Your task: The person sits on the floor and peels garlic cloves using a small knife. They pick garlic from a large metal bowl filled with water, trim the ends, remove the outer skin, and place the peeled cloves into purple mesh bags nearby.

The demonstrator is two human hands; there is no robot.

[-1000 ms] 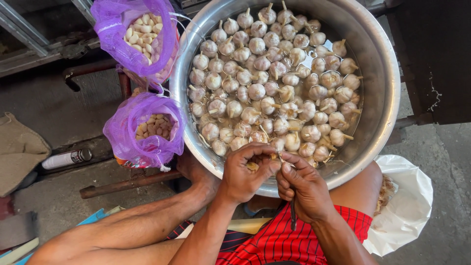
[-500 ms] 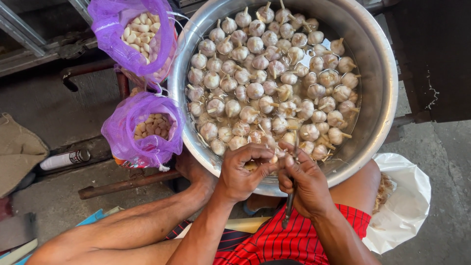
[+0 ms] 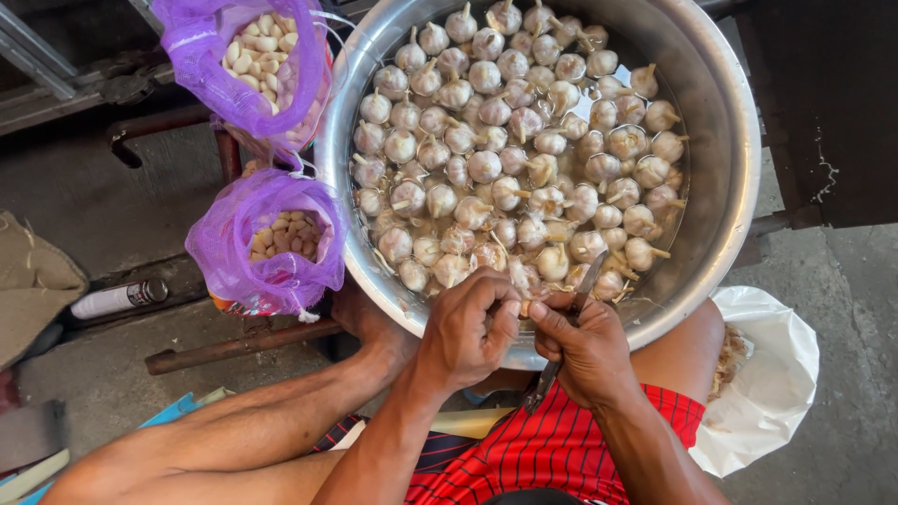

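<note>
A wide metal basin [image 3: 730, 178] holds many whole garlic bulbs [image 3: 510, 140] in a little water. Both hands meet over its near rim. My left hand [image 3: 468, 327] pinches a small garlic piece [image 3: 524, 307] between thumb and fingers. My right hand [image 3: 585, 341] grips a small knife [image 3: 561, 360], its blade pointing up toward the bulbs and its handle sticking out below the palm. The knife tip sits right by the garlic piece.
Two purple mesh bags hold peeled cloves, one [image 3: 248, 61] at top left and one [image 3: 271, 243] beside the basin. A white plastic bag [image 3: 762, 374] with peels lies at right. A spray can [image 3: 117, 299] and rusty metal bars [image 3: 234, 346] lie at left.
The knife has swung from pointing down below my right hand to blade-up against the garlic piece. Both hands stay at the basin's near rim.
</note>
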